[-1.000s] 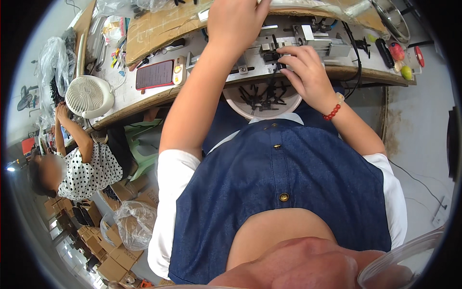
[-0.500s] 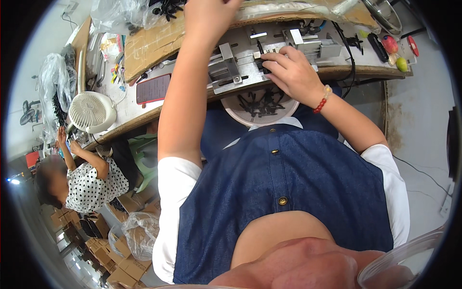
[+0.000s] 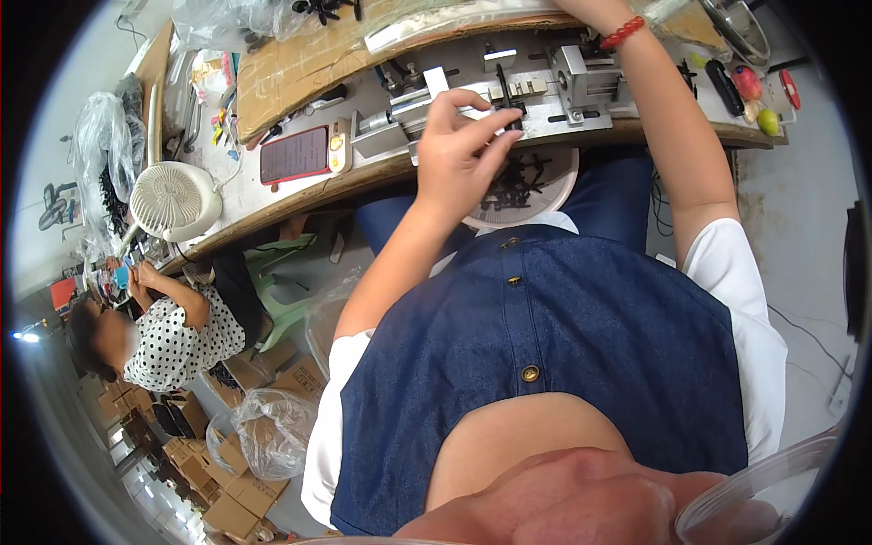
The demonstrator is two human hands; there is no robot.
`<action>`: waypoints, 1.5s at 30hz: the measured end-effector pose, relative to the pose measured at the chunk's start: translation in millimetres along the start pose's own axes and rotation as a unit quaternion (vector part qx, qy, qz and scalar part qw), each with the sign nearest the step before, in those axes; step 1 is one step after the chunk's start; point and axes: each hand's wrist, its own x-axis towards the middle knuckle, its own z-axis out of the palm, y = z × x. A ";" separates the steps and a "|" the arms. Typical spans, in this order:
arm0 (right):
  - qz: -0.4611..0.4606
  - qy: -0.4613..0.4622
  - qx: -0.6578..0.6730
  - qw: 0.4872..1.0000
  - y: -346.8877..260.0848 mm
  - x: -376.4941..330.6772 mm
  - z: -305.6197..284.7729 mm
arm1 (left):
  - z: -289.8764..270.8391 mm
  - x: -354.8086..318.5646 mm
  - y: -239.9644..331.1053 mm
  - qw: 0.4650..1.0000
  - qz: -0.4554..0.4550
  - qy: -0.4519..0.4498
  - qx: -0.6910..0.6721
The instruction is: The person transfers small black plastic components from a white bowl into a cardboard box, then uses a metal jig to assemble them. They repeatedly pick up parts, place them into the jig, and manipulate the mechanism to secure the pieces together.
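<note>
My left hand (image 3: pixel 457 150) is at the middle of a metal clamping fixture (image 3: pixel 540 127). Its thumb and fingertips close around the near end of a small black part (image 3: pixel 514 124), which lies in the fixture's middle block. My right hand (image 3: pixel 595 11) reaches past the fixture to the far side, over the cardboard; its fingers are cut off by the upper edge. On its wrist is a red bead bracelet (image 3: pixel 623 34). Under the bench edge, by my lap, a pale round basin (image 3: pixel 570 178) holds several black parts (image 3: pixel 522 186).
A phone (image 3: pixel 295 156) and a white fan (image 3: pixel 174 202) stand left on the bench (image 3: pixel 245 195). Cardboard (image 3: pixel 291 77) lies behind the fixture. At the right are a black-handled tool (image 3: pixel 719 88) and a green fruit-like item (image 3: pixel 768 123). A co-worker (image 3: pixel 182 341) sits at the left.
My left hand has come back from the far side to the fixture. My right hand has left the fixture and stretched to the far side. The co-worker now holds something blue.
</note>
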 end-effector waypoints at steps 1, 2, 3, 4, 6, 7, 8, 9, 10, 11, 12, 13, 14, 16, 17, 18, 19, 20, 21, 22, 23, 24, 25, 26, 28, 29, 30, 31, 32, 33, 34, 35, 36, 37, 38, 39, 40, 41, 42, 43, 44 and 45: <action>0.045 -0.001 0.082 0.996 0.2 1.3 -2.2 | 5.5 -6.4 -2.4 1.000 -0.014 -0.013 0.015; 0.091 -0.003 0.162 0.983 1.3 0.9 -6.0 | 10.0 -10.1 -3.6 0.999 -0.024 -0.011 0.027; 0.137 -0.004 0.240 0.961 4.5 -1.2 -8.7 | 14.2 -12.1 -7.2 0.999 -0.019 -0.016 0.037; 0.127 0.003 0.275 0.953 8.8 -1.2 -10.6 | 17.8 -11.1 -11.0 0.999 -0.012 -0.022 0.047; 0.150 0.012 0.339 0.928 12.9 -10.3 -17.8 | 22.2 -11.2 -12.5 0.997 -0.023 -0.039 0.062; 0.161 0.018 0.371 0.914 11.3 -13.4 -22.9 | 24.2 -10.7 -13.5 0.997 -0.013 -0.035 0.070; 0.148 0.018 0.389 0.909 14.3 -18.1 -24.1 | 26.4 -10.3 -15.7 0.996 -0.003 -0.031 0.078; 0.144 0.019 0.400 0.905 12.9 -21.9 -28.1 | 27.6 -10.0 -16.9 0.996 0.008 -0.027 0.086; 0.141 0.020 0.409 0.901 7.0 -28.4 -35.3 | 28.0 -9.3 -16.7 0.996 0.000 -0.032 0.087; 0.138 0.021 0.421 0.896 0.5 -35.5 -41.3 | 27.3 -9.2 -14.8 0.995 -0.008 -0.038 0.091; 0.139 0.019 0.429 0.893 -5.5 -41.9 -45.9 | 26.6 -8.8 -13.2 0.994 -0.017 -0.044 0.094; 0.140 0.017 0.436 0.889 -12.6 -49.3 -51.4 | 25.6 -8.3 -11.3 0.994 -0.028 -0.053 0.091; 0.138 0.014 0.447 0.884 -19.2 -56.5 -53.9 | 23.6 -8.5 -10.0 0.993 -0.040 -0.059 0.093; 0.160 0.001 0.484 0.860 -34.9 -80.5 -55.2 | 18.9 -3.8 -6.2 0.993 -0.033 -0.063 0.096; 0.171 -0.005 0.499 0.850 -39.4 -90.1 -52.7 | 15.6 1.5 -3.9 0.994 -0.016 -0.060 0.095; 0.104 -0.024 0.446 0.889 -35.3 -99.3 -50.0 | 11.0 7.5 -1.5 0.994 0.001 -0.056 0.094; 0.037 -0.043 0.389 0.920 -31.7 -108.3 -48.7 | 5.0 20.2 -5.4 0.990 0.070 -0.019 0.124; 0.037 -0.056 0.366 0.928 -46.7 -119.5 -51.0 | -0.4 40.5 -18.3 0.979 0.140 0.017 0.150; -0.021 -0.041 0.327 0.944 -51.1 -128.9 -43.2 | -8.9 59.9 -25.9 0.961 0.207 0.053 0.176; -0.045 -0.055 0.266 0.961 -56.7 -136.2 -41.3 | -21.9 79.3 -24.3 0.941 0.217 0.053 0.256; -0.068 -0.068 0.202 0.975 -62.4 -143.5 -40.1 | -27.9 100.6 -24.0 0.932 0.226 0.054 0.277; -0.078 -0.069 0.167 0.981 -66.0 -151.1 -34.0 | -33.4 122.0 -23.3 0.923 0.236 0.055 0.298; -0.091 -0.075 0.134 0.984 -67.5 -155.3 -28.3 | -36.0 140.7 -25.6 0.930 0.246 0.059 0.266; -0.110 -0.080 0.109 0.985 -69.2 -158.3 -21.8 | -45.8 149.0 -23.3 0.931 0.221 0.013 0.290; -0.142 -0.084 0.057 0.985 -73.0 -161.5 -8.9 | -65.0 162.6 -23.4 0.927 0.169 -0.079 0.325; -0.149 -0.082 0.031 0.985 -71.3 -164.0 -2.1 | -68.4 170.0 -26.3 0.922 0.149 -0.128 0.334; -0.157 -0.080 0.004 0.984 -68.7 -165.7 5.1 | -71.1 175.3 -30.4 0.914 0.128 -0.176 0.342; -0.165 -0.078 -0.021 0.983 -67.2 -166.2 8.8 | -73.1 179.4 -36.1 0.917 0.120 -0.193 0.327; -0.167 -0.083 -0.028 0.982 -67.0 -166.2 8.7 | -75.5 182.4 -41.9 0.920 0.110 -0.210 0.313; -0.169 -0.084 -0.030 0.982 -65.9 -166.6 9.0 | -78.9 184.1 -47.2 0.921 0.100 -0.226 0.300; -0.171 -0.085 -0.032 0.981 -65.0 -167.3 9.1 | -82.8 182.9 -50.4 0.929 0.109 -0.205 0.289; -0.174 -0.085 -0.033 0.980 -64.4 -167.5 9.3 | -88.0 182.0 -52.4 0.928 0.117 -0.207 0.286; -0.178 -0.089 -0.033 0.979 -64.6 -166.8 9.2 | -94.3 179.1 -53.1 0.928 0.123 -0.208 0.283; -0.184 -0.093 -0.032 0.978 -64.6 -165.2 9.0 | -99.1 174.6 -49.4 0.928 0.129 -0.208 0.281; -0.187 -0.097 -0.034 0.977 -64.0 -163.6 7.3 | -99.6 167.7 -34.5 0.939 0.103 -0.193 0.266; -0.185 -0.094 -0.012 0.978 -62.7 -160.2 5.6 | -99.4 157.2 -16.2 0.948 0.077 -0.177 0.252; -0.187 -0.090 0.010 0.978 -61.1 -152.3 3.6 | -99.6 150.0 -2.5 0.957 0.049 -0.158 0.239; -0.181 -0.087 0.026 0.979 -56.6 -144.6 0.8 | -92.4 146.6 -2.8 0.970 0.035 -0.124 0.204; -0.174 -0.079 0.023 0.981 -46.9 -131.4 -4.8 | -83.9 139.2 -8.1 0.981 0.020 -0.089 0.169; -0.172 -0.026 0.018 0.985 -38.8 -114.9 -9.6 | -80.2 127.8 -13.0 0.988 -0.001 -0.054 0.142; -0.219 0.030 0.046 0.974 -19.5 -89.8 -8.7 | -74.6 117.4 -34.4 0.976 0.144 0.019 0.162; -0.128 -0.014 0.074 0.989 0.6 -77.9 -12.5 | -63.7 104.6 -17.6 0.980 0.154 0.019 0.126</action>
